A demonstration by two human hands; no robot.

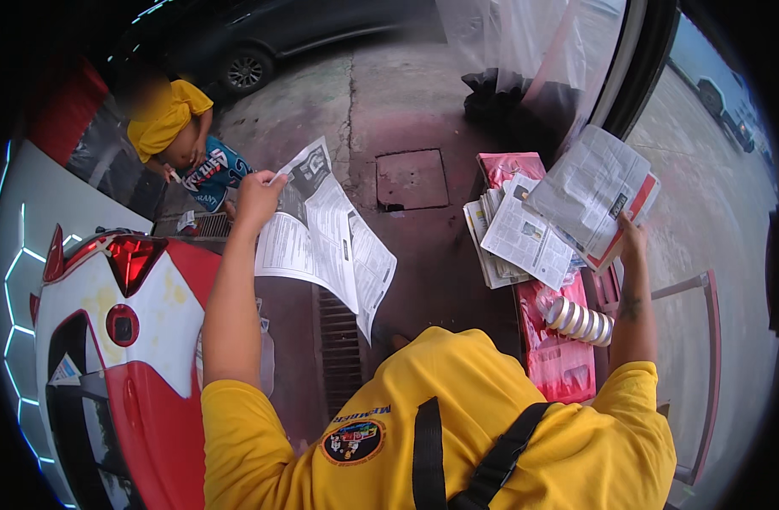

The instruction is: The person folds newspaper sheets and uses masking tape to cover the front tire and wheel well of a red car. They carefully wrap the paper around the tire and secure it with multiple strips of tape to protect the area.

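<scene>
My left hand (258, 201) is raised, its fingers closed on the upper edge of a newspaper sheet (326, 229) that hangs loose and partly folded in front of me. On the other side, my right hand (632, 238) grips a folded newspaper (595, 194) with a red strip along its edge, held over a stack of newspapers (494, 242). One printed sheet (528, 231) on that stack sticks out at an angle just below the folded paper. A row of tape rolls (580, 322) lies near my right forearm.
At my left stands a red car body (156, 416) with white and yellowish patches and a tail light (135, 259). A person (173, 127) in yellow crouches beyond it. Floor grating (339, 340) runs ahead of me; a pink-covered stand (559, 365) carries the papers. Plastic sheeting (547, 51) hangs at the doorway.
</scene>
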